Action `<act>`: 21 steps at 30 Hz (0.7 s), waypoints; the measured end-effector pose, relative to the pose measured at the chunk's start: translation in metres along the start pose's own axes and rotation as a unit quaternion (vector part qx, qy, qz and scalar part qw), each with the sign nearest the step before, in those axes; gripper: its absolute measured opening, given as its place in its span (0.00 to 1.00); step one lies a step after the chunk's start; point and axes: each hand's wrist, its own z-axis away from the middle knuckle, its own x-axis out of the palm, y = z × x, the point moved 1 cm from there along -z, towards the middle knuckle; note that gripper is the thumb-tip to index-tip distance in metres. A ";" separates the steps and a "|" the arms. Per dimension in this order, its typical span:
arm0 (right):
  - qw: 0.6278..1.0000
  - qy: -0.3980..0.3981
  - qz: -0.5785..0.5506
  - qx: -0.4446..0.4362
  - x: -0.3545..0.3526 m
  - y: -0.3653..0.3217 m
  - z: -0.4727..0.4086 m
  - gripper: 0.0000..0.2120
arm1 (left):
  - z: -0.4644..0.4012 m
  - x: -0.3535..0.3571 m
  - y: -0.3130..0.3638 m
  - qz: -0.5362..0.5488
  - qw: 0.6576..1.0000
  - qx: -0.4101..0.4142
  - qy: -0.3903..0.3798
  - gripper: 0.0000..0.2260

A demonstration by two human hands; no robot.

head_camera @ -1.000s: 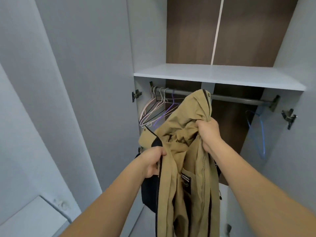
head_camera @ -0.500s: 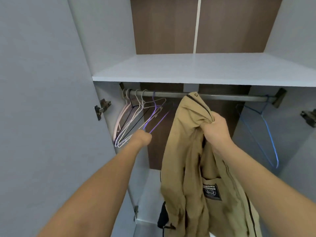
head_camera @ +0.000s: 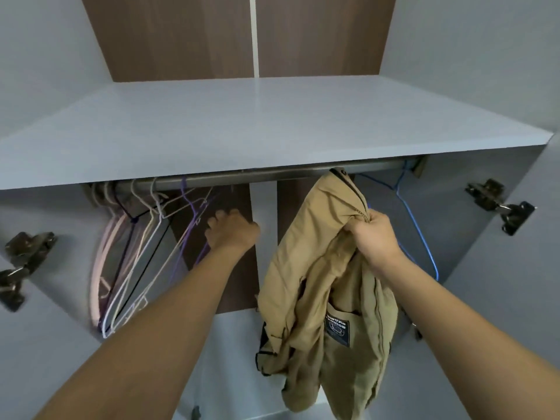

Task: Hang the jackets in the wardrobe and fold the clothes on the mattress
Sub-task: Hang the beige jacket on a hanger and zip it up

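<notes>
My right hand (head_camera: 374, 237) grips the tan jacket (head_camera: 321, 268) bunched by its collar, just under the rail (head_camera: 242, 177). My left hand (head_camera: 231, 230) has reached farther right, fingers curling at the purple hanger (head_camera: 194, 225); the shelf (head_camera: 242, 125) looms closer now.

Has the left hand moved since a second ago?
Yes. The left hand has left the tan jacket and reached up to the purple hanger on the rail.

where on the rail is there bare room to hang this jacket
Bare rail runs between the purple hanger and the blue hanger, behind the tan jacket that the right hand grips. The left end is crowded with bunched hangers, near the left hand.
</notes>
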 end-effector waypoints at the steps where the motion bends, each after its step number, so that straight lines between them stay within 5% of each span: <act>1: 1.000 -0.003 0.001 0.001 -0.002 0.001 -0.004 0.07 | -0.002 0.003 0.004 -0.008 1.000 -0.001 0.006 0.27; 8: 0.995 -0.067 0.074 -0.028 0.016 0.007 -0.020 0.11 | -0.007 0.005 -0.054 -0.052 0.983 -0.107 0.138 0.38; 13: 0.990 -0.082 0.103 -0.043 0.043 0.002 -0.026 0.09 | -0.016 0.005 -0.101 0.032 0.978 -0.185 0.096 0.33; 21: 0.982 -0.109 0.144 -0.056 0.046 -0.007 -0.026 0.11 | -0.037 0.002 -0.093 0.235 0.958 -0.164 0.006 0.16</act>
